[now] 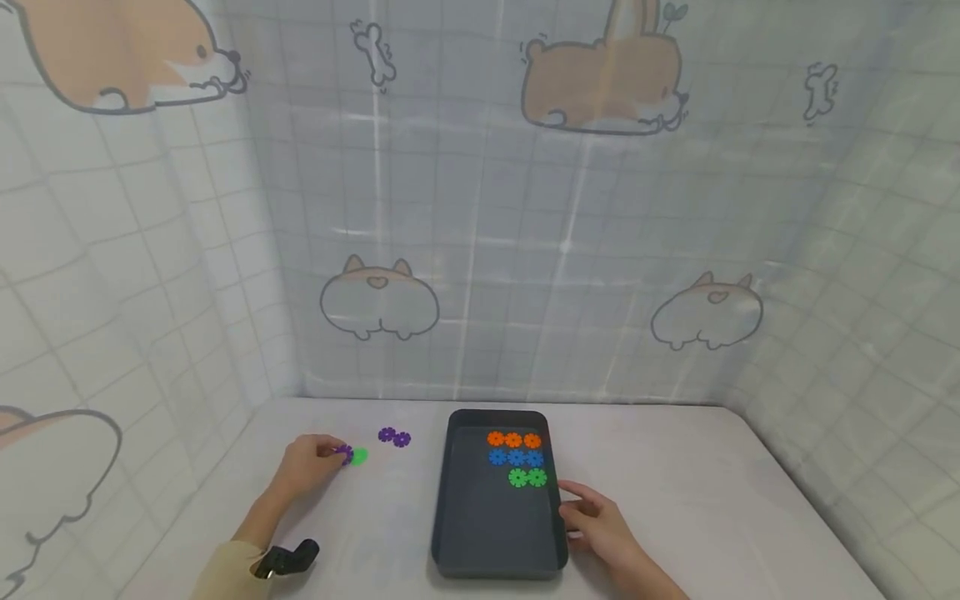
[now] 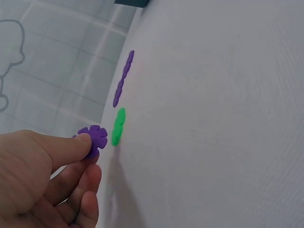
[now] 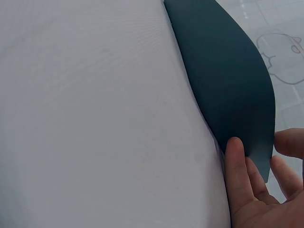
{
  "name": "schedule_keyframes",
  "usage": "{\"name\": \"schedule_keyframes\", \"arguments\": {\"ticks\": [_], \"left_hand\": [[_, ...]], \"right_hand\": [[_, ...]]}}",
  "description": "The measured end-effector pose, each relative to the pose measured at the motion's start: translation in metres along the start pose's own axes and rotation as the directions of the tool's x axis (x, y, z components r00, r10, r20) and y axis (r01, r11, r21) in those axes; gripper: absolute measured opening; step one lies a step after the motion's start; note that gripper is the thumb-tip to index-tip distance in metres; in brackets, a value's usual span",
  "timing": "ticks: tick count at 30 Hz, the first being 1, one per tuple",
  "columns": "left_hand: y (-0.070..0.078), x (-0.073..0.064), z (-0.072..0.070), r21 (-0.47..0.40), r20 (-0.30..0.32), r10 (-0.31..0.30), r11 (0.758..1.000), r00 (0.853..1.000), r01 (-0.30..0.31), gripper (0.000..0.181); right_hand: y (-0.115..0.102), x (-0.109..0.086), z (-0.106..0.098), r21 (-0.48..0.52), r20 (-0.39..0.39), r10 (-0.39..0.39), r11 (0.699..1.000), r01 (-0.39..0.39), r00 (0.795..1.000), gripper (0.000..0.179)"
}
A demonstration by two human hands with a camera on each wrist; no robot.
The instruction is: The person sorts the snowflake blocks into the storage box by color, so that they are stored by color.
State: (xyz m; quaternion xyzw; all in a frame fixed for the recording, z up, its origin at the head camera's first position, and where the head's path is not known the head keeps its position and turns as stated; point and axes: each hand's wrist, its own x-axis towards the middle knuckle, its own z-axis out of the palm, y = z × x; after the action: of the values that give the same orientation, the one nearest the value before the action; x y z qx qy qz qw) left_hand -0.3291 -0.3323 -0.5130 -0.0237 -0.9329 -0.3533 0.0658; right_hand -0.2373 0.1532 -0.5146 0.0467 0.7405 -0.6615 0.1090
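Between thumb and fingers, my left hand [image 1: 311, 462] pinches a purple snowflake disc [image 2: 97, 138] with notched edges. Close beside it a green disc [image 2: 118, 126] lies on the table; in the head view the purple one partly overlaps it. Two more purple discs [image 1: 394, 437] lie farther back, side by side. My right hand [image 1: 600, 521] rests its fingers against the outer right wall of a dark rectangular tray [image 1: 480, 533]. Inside the tray are three orange discs [image 1: 513, 440], three blue discs [image 1: 516, 457] and two green discs [image 1: 527, 477], in rows along the right side.
A white cloth-like surface [image 1: 675, 467] covers the table. Behind and at both sides stand sheets [image 1: 480, 250] printed with a grid and cartoon dogs. A black strap-on mount [image 1: 288, 558] sticks out from the left wrist, beside a beige sleeve [image 1: 232, 571].
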Motion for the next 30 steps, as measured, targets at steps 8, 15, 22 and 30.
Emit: {"name": "schedule_keyframes", "arguments": {"ticks": [8,15,22,30], "left_hand": [[0.012,0.0,-0.008,-0.014,0.014,0.008,1.0,1.0,-0.008,0.021],[0.017,-0.002,0.007,0.143,0.037,-0.06,0.988,0.998,0.054,0.031],[0.025,0.004,0.02,0.217,0.015,-0.015,0.976,1.0,0.012,0.033],[0.031,0.012,0.023,0.015,-0.016,0.022,1.0,1.0,-0.021,0.015]], "right_hand": [[0.0,0.004,-0.001,0.016,0.005,-0.021,1.0,0.021,1.0,0.051],[0.002,0.002,-0.002,0.013,0.005,-0.007,1.0,0.007,1.0,0.053],[0.001,0.0,-0.002,0.01,0.005,-0.003,1.0,0.003,1.0,0.052],[0.0,-0.001,-0.001,0.009,0.015,-0.001,1.0,0.001,1.0,0.051]]}}
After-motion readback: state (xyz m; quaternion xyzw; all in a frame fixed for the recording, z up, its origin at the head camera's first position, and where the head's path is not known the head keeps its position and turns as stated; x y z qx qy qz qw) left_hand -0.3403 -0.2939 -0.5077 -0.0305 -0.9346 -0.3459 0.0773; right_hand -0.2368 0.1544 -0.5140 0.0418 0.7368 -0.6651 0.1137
